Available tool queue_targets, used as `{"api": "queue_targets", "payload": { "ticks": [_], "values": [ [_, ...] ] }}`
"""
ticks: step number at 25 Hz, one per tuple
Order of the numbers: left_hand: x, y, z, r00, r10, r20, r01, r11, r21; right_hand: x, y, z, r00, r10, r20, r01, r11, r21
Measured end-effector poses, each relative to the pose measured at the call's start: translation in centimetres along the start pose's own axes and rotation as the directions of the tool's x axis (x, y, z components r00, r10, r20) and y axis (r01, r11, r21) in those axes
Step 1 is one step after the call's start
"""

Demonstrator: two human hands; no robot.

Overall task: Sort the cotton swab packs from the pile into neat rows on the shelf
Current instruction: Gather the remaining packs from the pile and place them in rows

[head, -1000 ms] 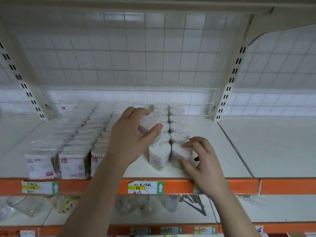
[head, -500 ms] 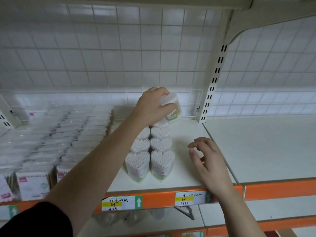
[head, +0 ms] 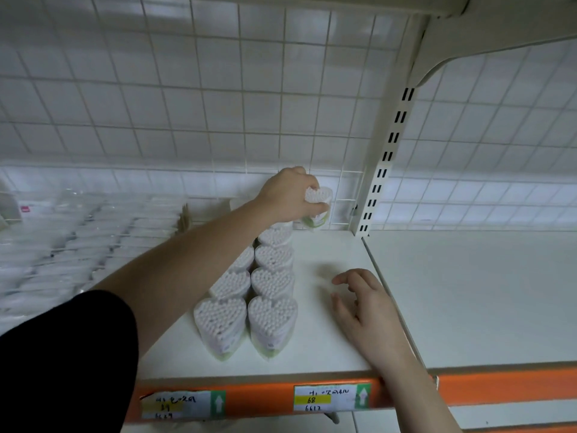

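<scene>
Farther back now, my left hand (head: 288,196) grips a swab pack (head: 318,198) at the far end of the two rows (head: 272,320); right hand (head: 365,309) hovers spread, empty, over the shelf (head: 331,354); I judge sorting nearly done.

Black sleeve (head: 62,354) on your left arm there: plain, matte, dark cloth, and cut short. Its hem ran in a soft curve round the arm, somewhere near the elbow. From that hem outward your left forearm (head: 187,267) was bare, every bit of it, and your left hand (head: 287,195) was bare as well. Over on the other side, your right hand (head: 365,310) was bare too, the fingertips too blurred to say anything of the nails. Your right forearm (head: 415,392) was uncovered all the way down to where the view cut it off.
</scene>
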State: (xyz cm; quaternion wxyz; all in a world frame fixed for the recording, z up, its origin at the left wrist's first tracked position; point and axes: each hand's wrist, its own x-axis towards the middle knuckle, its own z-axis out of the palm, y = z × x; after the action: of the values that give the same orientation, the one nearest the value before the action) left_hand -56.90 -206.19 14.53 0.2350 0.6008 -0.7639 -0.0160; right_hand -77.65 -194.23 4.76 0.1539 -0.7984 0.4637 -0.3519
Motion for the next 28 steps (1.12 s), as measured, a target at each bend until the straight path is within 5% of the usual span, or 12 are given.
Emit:
{"api": "queue_targets", "payload": {
  "ticks": [7, 28],
  "values": [
    [0.3, -0.2, 1.4, 0.993, -0.053, 0.109, 0.009, 0.929, 0.37, 0.1, 0.4, 0.8, 1.0, -0.002, 0.002, 0.002, 1.0, 0.005],
    [0.2, 0.5, 1.7, 0.991, -0.078, 0.111, 0.01, 0.858, 0.514, 0.1, -0.1, 0.6, 1.0, 0.011, -0.023, -0.011, 1.0, -0.006]
  ]
}}
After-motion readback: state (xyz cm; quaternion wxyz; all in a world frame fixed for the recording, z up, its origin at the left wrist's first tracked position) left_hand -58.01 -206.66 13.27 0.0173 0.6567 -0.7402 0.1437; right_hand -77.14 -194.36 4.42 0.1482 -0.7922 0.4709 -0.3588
